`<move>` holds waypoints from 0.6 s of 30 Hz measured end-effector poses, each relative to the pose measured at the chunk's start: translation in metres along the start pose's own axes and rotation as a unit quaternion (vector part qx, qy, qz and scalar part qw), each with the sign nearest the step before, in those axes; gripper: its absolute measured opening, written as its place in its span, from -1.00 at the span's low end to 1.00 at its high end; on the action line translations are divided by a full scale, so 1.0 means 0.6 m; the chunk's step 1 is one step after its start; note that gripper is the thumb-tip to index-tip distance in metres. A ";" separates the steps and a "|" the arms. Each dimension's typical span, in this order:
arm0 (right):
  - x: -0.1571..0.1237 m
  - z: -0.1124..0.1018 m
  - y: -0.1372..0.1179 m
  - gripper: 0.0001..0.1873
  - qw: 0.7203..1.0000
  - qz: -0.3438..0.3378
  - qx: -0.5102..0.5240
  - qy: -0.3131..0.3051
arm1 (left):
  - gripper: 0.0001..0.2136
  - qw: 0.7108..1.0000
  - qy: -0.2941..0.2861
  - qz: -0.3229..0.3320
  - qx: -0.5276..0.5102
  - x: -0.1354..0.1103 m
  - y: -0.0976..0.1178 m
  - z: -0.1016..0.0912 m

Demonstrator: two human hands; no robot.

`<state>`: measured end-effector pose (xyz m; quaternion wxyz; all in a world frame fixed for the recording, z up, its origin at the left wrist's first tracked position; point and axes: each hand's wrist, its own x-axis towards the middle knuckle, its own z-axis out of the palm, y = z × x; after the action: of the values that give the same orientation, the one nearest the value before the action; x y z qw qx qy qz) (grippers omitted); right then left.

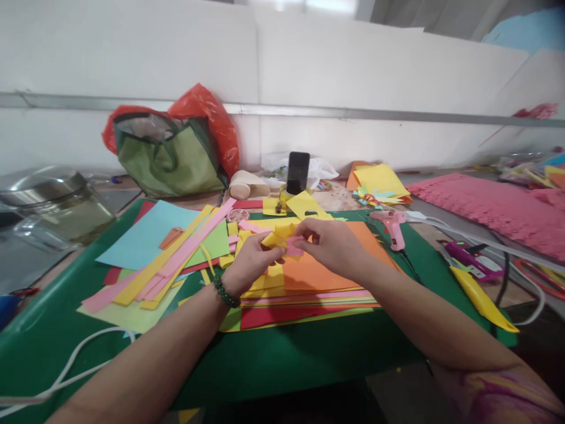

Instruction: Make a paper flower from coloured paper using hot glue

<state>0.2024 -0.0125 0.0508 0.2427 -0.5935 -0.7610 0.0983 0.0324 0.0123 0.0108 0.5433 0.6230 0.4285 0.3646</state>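
Note:
Above a pile of coloured paper, a folded strip of yellow paper (279,235) is pinched between the fingers of my left hand (253,260). My right hand (333,244) closes its thumb and fingers on a small pink paper piece (293,246) that touches the yellow one. Whether the two are joined I cannot tell. Beneath both hands lies a stack of orange paper (318,274), with yellow, pink and red sheets showing at its edges. Long yellow and pink strips (176,268) rest left of my left hand. Small yellow and pink scraps lie just behind it.
Right of the stack stand a pink glue gun (392,228), a yellow utility knife (481,299) and a purple power strip (474,259) with cables. A phone (298,172) stands upright behind. A green bag (170,156) and a glass jar (57,203) occupy the left.

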 end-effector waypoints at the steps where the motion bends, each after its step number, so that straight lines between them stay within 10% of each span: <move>1: 0.000 0.000 0.000 -0.94 1.000 0.003 -0.008 -0.001 | -0.81 1.000 0.000 0.000 0.002 -0.001 0.001 0.000; 18: -0.002 0.009 -0.001 -0.93 0.997 -0.029 -0.064 0.024 | -0.84 1.000 -0.010 -0.007 0.009 -0.004 0.002 0.000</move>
<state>0.1992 -0.0132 0.0460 0.2250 -0.5875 -0.7768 0.0281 0.0318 0.0102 0.0122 0.5444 0.6283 0.4308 0.3512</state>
